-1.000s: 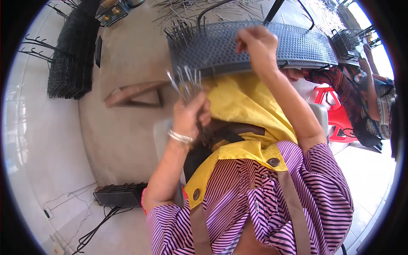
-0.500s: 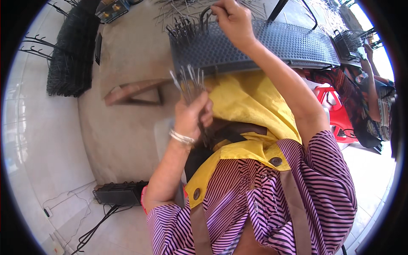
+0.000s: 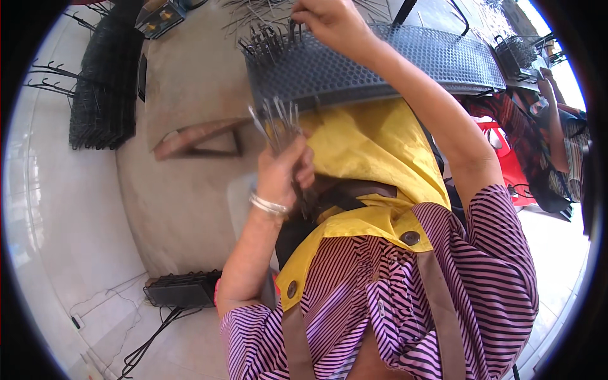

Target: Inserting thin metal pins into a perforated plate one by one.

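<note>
Nearer than the perforated panel point(image 3: 443, 60) and to its left, I observe the left hand point(image 3: 284, 168) closed around a bundle of metal rods point(image 3: 278, 130), tips pointing far. At the panel's far left end, the right hand point(image 3: 332, 22) is curled nearly closed beside dark metal pieces point(image 3: 263, 44); I cannot tell whether it grips one.
</note>
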`<act>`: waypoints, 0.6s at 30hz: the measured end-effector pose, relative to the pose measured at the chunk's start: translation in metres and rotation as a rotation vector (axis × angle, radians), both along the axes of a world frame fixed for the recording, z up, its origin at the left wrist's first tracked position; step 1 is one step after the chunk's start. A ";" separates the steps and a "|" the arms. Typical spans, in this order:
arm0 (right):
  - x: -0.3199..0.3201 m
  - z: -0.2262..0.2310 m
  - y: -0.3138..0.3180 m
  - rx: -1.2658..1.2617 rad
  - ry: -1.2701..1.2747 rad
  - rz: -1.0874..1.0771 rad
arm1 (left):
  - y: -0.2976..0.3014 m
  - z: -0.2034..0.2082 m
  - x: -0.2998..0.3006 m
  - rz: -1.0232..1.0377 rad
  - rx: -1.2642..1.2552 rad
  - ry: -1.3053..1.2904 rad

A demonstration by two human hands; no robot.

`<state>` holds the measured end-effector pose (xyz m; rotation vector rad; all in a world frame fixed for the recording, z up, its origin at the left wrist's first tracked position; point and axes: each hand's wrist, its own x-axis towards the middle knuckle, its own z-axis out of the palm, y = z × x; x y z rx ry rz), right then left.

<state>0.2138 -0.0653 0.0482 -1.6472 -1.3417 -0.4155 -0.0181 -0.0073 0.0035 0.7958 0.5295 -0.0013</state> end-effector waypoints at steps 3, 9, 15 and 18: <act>0.020 -0.014 0.015 -0.090 -0.122 -0.042 | -0.002 0.001 0.002 -0.014 -0.007 -0.016; -0.002 -0.015 0.019 -0.424 -0.073 -0.134 | -0.001 -0.001 0.002 0.002 -0.026 -0.002; -0.055 -0.012 -0.015 -0.446 0.547 -0.038 | 0.003 -0.005 0.000 -0.012 -0.011 -0.014; -0.083 -0.009 -0.033 -0.472 0.974 0.151 | 0.001 -0.004 0.000 -0.021 -0.028 -0.052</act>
